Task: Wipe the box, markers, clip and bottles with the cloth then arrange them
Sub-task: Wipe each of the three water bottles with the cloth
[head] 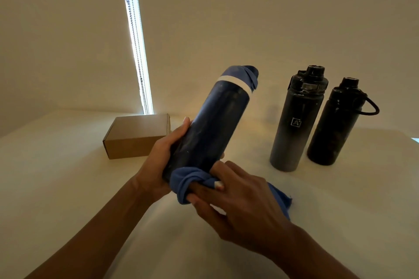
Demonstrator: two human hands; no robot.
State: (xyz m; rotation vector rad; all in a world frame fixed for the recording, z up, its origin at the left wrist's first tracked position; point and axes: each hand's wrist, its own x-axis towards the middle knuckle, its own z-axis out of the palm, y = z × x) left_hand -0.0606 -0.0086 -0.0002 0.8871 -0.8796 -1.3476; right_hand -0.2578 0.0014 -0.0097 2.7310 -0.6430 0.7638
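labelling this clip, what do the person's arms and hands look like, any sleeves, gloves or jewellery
Both forearms are bare as far as the frame shows, no sleeves in view. The left hand and right hand wear no gloves, and no rings, watch or bracelets show. A short pale fingernail shows on the right hand.

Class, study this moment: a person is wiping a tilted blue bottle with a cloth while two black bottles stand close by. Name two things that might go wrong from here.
1. The blue bottle is tilted, held near its base by the left hand alone; the grip may slip while the right hand rubs the cloth.
2. Swinging it right might topple the two black bottles standing close together.
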